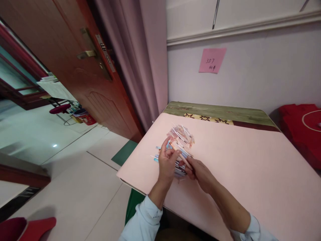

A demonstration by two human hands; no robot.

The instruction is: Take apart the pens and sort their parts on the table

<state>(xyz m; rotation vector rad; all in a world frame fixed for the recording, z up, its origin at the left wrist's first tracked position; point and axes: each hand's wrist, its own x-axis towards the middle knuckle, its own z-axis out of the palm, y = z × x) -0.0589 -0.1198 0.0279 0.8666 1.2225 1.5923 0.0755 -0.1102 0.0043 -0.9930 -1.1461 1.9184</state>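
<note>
Sticks [182,134], slim and pen-like, lie in a loose spread on the left half of the table [245,157], around and beneath both hands. From the left, pale, glossy tiles make up the floor [67,180], with something red [41,227] at the bottom corner, too cut off to name. Farther back are a maroon stool [60,108] and a red tub [87,119]. Next stands a brown door [75,63], open, its handle brassy, and beside it hangs a mauve curtain [151,50]. A green mat [124,153] lies on the tiles near the table's left edge. The left hand [167,164] has thumb and fingers drawn in on one stick [186,162]; the right hand [200,172] pinches its lower end. The tabletop is plain pale pink, with an olive patterned strip [213,108] along the far edge. Above, a pink note [212,60] sticks to the whitish wall [255,63]. At far right is red cloth [301,130].
</note>
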